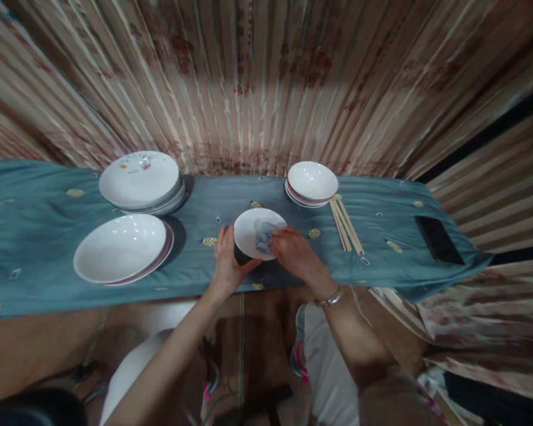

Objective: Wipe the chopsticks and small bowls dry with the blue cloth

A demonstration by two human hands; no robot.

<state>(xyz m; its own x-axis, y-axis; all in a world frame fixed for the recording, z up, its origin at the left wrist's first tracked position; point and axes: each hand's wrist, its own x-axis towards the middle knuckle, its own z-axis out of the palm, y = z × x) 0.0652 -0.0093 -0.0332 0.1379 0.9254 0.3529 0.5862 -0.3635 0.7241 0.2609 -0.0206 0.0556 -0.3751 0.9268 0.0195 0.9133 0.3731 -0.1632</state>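
Note:
Near the front middle of the table is a small bowl (245, 228), white inside and dark outside. My left hand (230, 260) grips its left side, thumb along the near edge and fingers around the far-left wall. With my right hand (295, 253) I pinch a bluish-grey cloth (263, 235) against the inside of the bowl; the cloth is somewhat blurred. A stack of small white bowls (313, 180), some with red outsides, stands behind and to the right. Several wooden chopsticks (344, 225) lie beside that stack.
At the left stand a stack of large plates (138, 180), the top one flowered, and nested wide bowls (119, 248). A black phone (439, 239) lies at the right end of the blue-green tablecloth (382, 219). A pleated curtain (231, 89) hangs behind the table.

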